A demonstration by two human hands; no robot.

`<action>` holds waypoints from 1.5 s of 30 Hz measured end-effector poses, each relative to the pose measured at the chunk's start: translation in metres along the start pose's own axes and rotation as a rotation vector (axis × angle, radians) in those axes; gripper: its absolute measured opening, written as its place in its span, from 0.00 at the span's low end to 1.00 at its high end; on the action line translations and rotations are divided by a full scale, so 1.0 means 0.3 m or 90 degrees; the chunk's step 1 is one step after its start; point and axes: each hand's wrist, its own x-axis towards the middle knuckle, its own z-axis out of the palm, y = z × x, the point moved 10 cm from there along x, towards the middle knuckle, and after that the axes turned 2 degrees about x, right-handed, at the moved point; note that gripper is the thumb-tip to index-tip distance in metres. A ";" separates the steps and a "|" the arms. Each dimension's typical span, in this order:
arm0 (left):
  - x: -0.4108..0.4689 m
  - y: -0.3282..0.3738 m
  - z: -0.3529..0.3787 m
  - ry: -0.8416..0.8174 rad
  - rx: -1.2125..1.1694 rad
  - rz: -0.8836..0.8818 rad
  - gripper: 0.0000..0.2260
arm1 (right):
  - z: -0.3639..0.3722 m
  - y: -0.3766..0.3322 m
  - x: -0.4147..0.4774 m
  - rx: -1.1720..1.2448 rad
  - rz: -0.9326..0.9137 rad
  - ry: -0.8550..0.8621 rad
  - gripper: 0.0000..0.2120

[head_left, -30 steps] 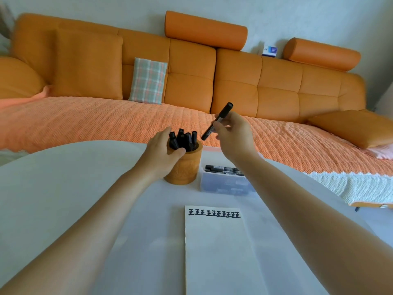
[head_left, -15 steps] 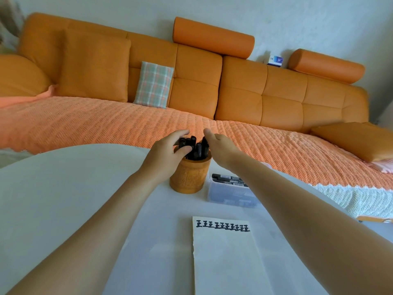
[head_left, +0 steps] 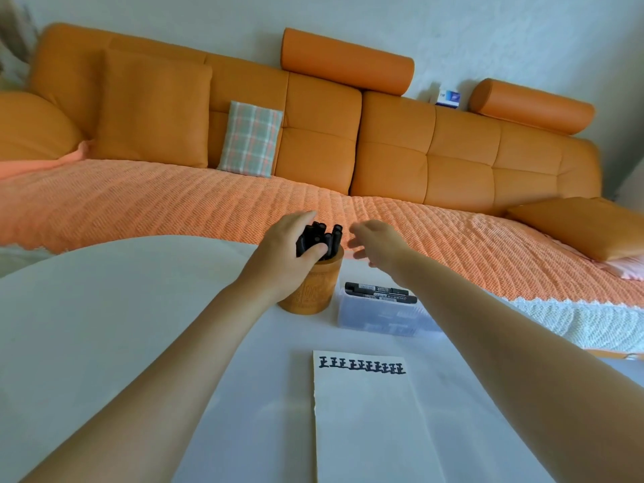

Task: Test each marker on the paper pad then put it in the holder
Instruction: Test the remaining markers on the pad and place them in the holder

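Observation:
A round wooden holder (head_left: 315, 291) stands on the white table (head_left: 104, 325) with several black markers (head_left: 326, 238) upright in it. My left hand (head_left: 282, 252) wraps around the marker bundle at the holder's rim, thumb across the front. Just right of the holder, my right hand (head_left: 374, 247) hovers with fingers spread and blurred, holding nothing. A clear plastic box (head_left: 381, 313) to the right carries two black markers (head_left: 380, 292) lying on top. The paper pad (head_left: 366, 423) lies near me, with a row of black test marks along its top.
An orange sofa (head_left: 383, 151) with a woven orange throw runs behind the table. Cushions and a plaid pillow (head_left: 251, 139) rest on it. A small blue-and-white box (head_left: 447, 97) sits on the sofa back.
My right hand carried a marker to the holder, dropped it in among the others, and has drawn back to the right, empty. My left hand stayed on the markers.

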 end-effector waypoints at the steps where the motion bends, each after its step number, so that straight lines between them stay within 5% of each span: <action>1: -0.007 0.012 -0.014 0.022 0.023 0.011 0.25 | -0.024 0.022 -0.007 -0.077 -0.016 0.003 0.14; 5: -0.083 0.119 -0.112 0.190 0.131 0.121 0.15 | -0.055 0.110 -0.051 -0.336 -0.009 -0.094 0.15; 7: -0.125 0.160 -0.104 0.162 0.104 0.149 0.07 | -0.053 0.158 -0.076 -0.398 0.020 -0.157 0.13; 10: -0.179 0.142 0.000 -0.031 0.051 0.078 0.01 | -0.049 0.197 -0.097 -0.423 0.031 -0.175 0.13; 13: -0.281 0.062 0.162 -0.318 0.059 -0.040 0.13 | -0.026 0.198 -0.103 -0.442 0.016 -0.189 0.15; 16: -0.370 0.001 0.244 -0.450 0.132 -0.067 0.25 | -0.003 0.214 -0.102 -0.475 0.031 -0.220 0.16; 22: -0.371 -0.012 0.268 -0.448 0.159 -0.055 0.29 | 0.014 0.232 -0.108 -0.466 0.038 -0.242 0.12; 27: -0.365 -0.009 0.277 -0.450 0.150 -0.065 0.27 | 0.033 0.231 -0.121 -0.452 0.019 -0.238 0.21; 32: -0.362 0.003 0.285 -0.457 0.145 -0.062 0.26 | -0.012 0.185 -0.112 -0.386 -0.021 -0.150 0.24; 38: -0.359 -0.001 0.287 -0.452 0.150 -0.067 0.29 | -0.089 0.077 -0.136 -0.526 -0.136 0.039 0.30; 45: -0.292 0.071 0.150 -0.192 0.033 -0.053 0.18 | -0.049 0.021 -0.301 -0.418 -0.251 -0.012 0.19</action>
